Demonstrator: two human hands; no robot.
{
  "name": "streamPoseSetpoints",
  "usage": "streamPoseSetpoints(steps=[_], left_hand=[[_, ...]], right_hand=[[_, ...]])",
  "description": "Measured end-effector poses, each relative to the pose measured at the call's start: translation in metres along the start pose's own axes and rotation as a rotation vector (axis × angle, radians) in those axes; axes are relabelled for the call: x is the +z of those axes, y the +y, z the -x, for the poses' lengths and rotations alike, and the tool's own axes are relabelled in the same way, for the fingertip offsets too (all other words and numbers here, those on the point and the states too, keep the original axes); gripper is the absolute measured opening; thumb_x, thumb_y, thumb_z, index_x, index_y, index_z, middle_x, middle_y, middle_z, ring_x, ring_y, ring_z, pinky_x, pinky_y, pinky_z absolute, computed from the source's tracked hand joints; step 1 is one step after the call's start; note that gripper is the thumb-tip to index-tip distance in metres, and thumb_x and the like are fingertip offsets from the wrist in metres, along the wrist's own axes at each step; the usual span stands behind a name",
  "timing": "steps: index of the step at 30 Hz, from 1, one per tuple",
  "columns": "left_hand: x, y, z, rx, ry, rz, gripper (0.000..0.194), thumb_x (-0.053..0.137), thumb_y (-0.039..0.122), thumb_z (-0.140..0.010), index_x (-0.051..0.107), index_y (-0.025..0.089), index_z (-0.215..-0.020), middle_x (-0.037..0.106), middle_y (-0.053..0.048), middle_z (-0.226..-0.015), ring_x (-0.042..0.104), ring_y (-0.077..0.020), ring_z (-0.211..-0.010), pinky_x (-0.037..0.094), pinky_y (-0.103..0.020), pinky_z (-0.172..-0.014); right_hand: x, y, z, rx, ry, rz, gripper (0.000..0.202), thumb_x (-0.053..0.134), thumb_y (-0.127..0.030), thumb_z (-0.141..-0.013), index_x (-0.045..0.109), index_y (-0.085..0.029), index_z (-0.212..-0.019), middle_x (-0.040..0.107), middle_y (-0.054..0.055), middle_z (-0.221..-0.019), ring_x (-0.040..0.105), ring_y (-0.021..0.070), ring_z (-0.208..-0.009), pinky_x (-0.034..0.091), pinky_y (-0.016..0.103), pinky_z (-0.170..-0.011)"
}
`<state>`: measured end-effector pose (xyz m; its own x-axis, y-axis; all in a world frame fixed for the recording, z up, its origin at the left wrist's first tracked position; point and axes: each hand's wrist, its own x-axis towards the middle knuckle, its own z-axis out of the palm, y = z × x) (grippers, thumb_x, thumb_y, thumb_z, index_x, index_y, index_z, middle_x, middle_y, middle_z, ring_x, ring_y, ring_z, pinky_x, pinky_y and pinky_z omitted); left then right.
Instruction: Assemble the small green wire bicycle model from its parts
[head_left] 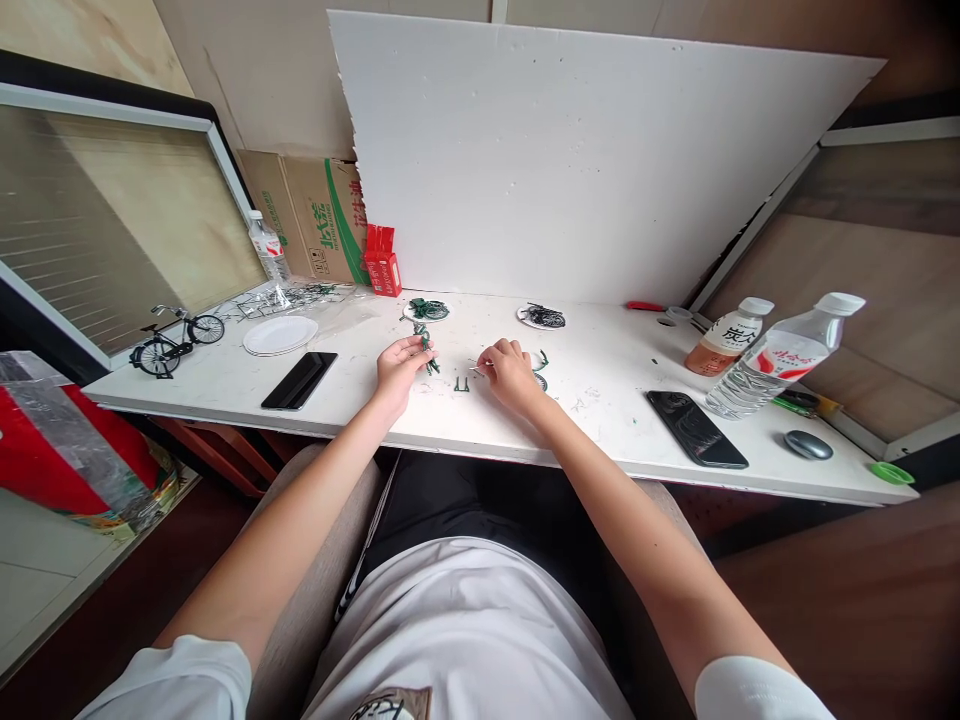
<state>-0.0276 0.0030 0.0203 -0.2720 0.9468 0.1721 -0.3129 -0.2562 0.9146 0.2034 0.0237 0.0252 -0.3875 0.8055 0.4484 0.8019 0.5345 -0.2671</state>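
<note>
Between the thumb and fingers of my left hand (403, 370) is a small dark green model part (426, 345), held upright over the white table. My right hand (511, 372) is closed in a pinch on a thin light-coloured piece (475, 367), too small to name. Two small green parts (461, 384) lie on the table between my hands. Just beyond my right hand are a curved green part (541, 358) and a small wheel, partly hidden by the hand. Green parts fill one plate (428, 309), and black parts fill another plate (542, 316).
On the white table (585, 430) stand an assembled black model bicycle (176, 340), stacked white plates (280, 336), a phone (300, 380), another phone (696, 428), a mouse (808, 445) and bottles (784, 355). A white board (585, 170) rises behind, beside a red box (382, 262).
</note>
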Motion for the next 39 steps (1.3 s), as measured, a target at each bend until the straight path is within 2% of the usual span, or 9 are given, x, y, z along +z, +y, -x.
streamPoseSetpoints(steps=[3, 6, 14, 19, 23, 25, 29, 35, 39], left_hand=[[-0.002, -0.004, 0.0, -0.028, -0.032, 0.011, 0.048, 0.088, 0.021, -0.067, 0.067, 0.017, -0.11, 0.079, -0.012, -0.115, 0.078, -0.0214, -0.097, 0.056, -0.035, -0.09], [-0.003, -0.009, -0.001, -0.01, -0.044, -0.021, 0.046, 0.084, 0.018, -0.068, 0.066, 0.018, -0.11, 0.079, -0.01, -0.112, 0.078, -0.0215, -0.096, 0.058, -0.036, -0.089], [0.0, -0.013, 0.002, 0.02, -0.063, -0.068, 0.051, 0.089, 0.019, -0.065, 0.066, 0.016, -0.11, 0.079, -0.01, -0.108, 0.078, -0.0214, -0.094, 0.062, -0.039, -0.091], [0.002, -0.015, 0.004, 0.036, -0.074, -0.099, 0.049, 0.09, 0.019, -0.067, 0.066, 0.015, -0.11, 0.079, -0.012, -0.109, 0.077, -0.0216, -0.094, 0.062, -0.041, -0.093], [0.004, -0.017, 0.006, 0.057, -0.095, -0.159, 0.046, 0.09, 0.02, -0.069, 0.067, 0.017, -0.109, 0.08, -0.014, -0.111, 0.077, -0.0222, -0.094, 0.062, -0.042, -0.092], [0.005, -0.018, 0.007, 0.072, -0.115, -0.193, 0.045, 0.089, 0.021, -0.07, 0.066, 0.017, -0.109, 0.079, -0.014, -0.112, 0.077, -0.0223, -0.094, 0.062, -0.041, -0.091], [0.006, -0.021, 0.008, 0.117, -0.126, -0.26, 0.04, 0.085, 0.02, -0.072, 0.066, 0.018, -0.107, 0.08, -0.013, -0.11, 0.076, -0.0219, -0.09, 0.061, -0.039, -0.087], [0.007, -0.022, 0.009, 0.174, -0.139, -0.301, 0.038, 0.084, 0.016, -0.071, 0.067, 0.019, -0.105, 0.08, -0.012, -0.106, 0.074, -0.0205, -0.088, 0.059, -0.036, -0.084], [0.007, -0.022, 0.01, 0.189, -0.153, -0.307, 0.036, 0.082, 0.016, -0.072, 0.067, 0.019, -0.105, 0.079, -0.011, -0.106, 0.073, -0.0202, -0.088, 0.057, -0.035, -0.082]], right_hand=[[-0.005, 0.014, -0.003, 0.113, -0.049, -0.01, 0.027, 0.044, -0.014, -0.106, 0.07, -0.02, -0.103, 0.068, 0.018, -0.118, 0.054, 0.0333, -0.111, 0.043, 0.047, -0.09], [-0.007, 0.02, -0.003, 0.13, -0.135, -0.049, 0.025, 0.046, -0.016, -0.106, 0.07, -0.021, -0.103, 0.071, 0.017, -0.115, 0.056, 0.0332, -0.11, 0.045, 0.048, -0.091], [-0.007, 0.006, 0.001, -0.022, -0.252, -0.088, 0.012, 0.065, -0.027, -0.103, 0.076, -0.025, -0.098, 0.075, 0.011, -0.098, 0.063, 0.0313, -0.112, 0.048, 0.042, -0.092], [-0.007, 0.01, 0.0, 0.027, -0.164, -0.093, 0.014, 0.065, -0.033, -0.105, 0.074, -0.023, -0.109, 0.075, 0.011, -0.106, 0.061, 0.0298, -0.113, 0.046, 0.042, -0.095], [-0.001, 0.021, 0.0, 0.057, -0.091, -0.054, 0.035, 0.055, -0.008, -0.102, 0.069, -0.023, -0.13, 0.073, 0.012, -0.128, 0.058, 0.0293, -0.121, 0.045, 0.042, -0.097], [0.003, 0.023, 0.001, 0.046, -0.101, -0.029, 0.037, 0.052, -0.006, -0.102, 0.072, -0.024, -0.129, 0.072, 0.012, -0.132, 0.056, 0.0304, -0.125, 0.045, 0.043, -0.098], [0.008, 0.021, 0.001, 0.011, -0.128, 0.007, 0.03, 0.052, -0.016, -0.107, 0.078, -0.024, -0.119, 0.072, 0.015, -0.131, 0.056, 0.0333, -0.125, 0.046, 0.046, -0.098], [0.006, 0.018, -0.001, 0.023, -0.116, 0.068, 0.022, 0.057, -0.015, -0.105, 0.078, -0.021, -0.107, 0.076, 0.016, -0.117, 0.056, 0.0353, -0.124, 0.045, 0.048, -0.098], [0.006, 0.018, -0.001, 0.018, -0.106, 0.08, 0.023, 0.058, -0.017, -0.105, 0.077, -0.021, -0.118, 0.076, 0.016, -0.118, 0.055, 0.0349, -0.123, 0.045, 0.047, -0.097]])
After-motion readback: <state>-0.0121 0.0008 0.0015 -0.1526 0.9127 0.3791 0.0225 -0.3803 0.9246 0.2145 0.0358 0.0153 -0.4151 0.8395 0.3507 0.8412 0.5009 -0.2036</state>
